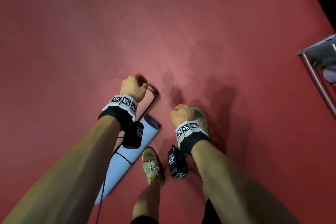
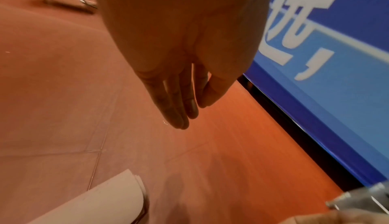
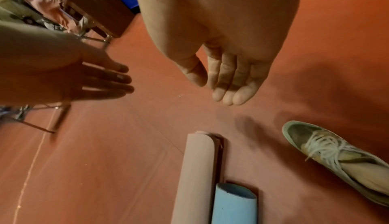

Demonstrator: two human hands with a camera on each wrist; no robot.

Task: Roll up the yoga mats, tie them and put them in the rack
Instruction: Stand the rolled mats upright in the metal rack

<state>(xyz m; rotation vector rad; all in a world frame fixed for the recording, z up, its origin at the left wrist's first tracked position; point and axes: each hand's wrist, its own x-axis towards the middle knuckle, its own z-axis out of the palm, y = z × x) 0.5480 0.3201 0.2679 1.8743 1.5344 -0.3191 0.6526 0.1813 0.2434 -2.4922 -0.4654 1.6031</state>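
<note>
Two rolled mats lie side by side on the red floor. The pink mat [image 3: 195,169] reaches further forward than the light blue mat [image 3: 233,206]. In the head view the blue mat [image 1: 127,152] lies under my left forearm, with a thin dark band across it. My left hand [image 2: 189,111] hangs above the pink mat's end [image 2: 105,202] with straight fingers and holds nothing. My right hand [image 3: 219,91] hovers above the floor, right of the mats, fingers relaxed and empty. In the head view both the left hand [image 1: 140,80] and the right hand [image 1: 181,112] show only their backs.
My shoes [image 1: 151,165] [image 3: 328,146] stand right of the mats. A metal frame [image 1: 316,71] stands at the right edge. A blue banner with white characters [image 2: 336,61] runs along the floor's edge. Thin metal legs [image 3: 42,124] stand to the left.
</note>
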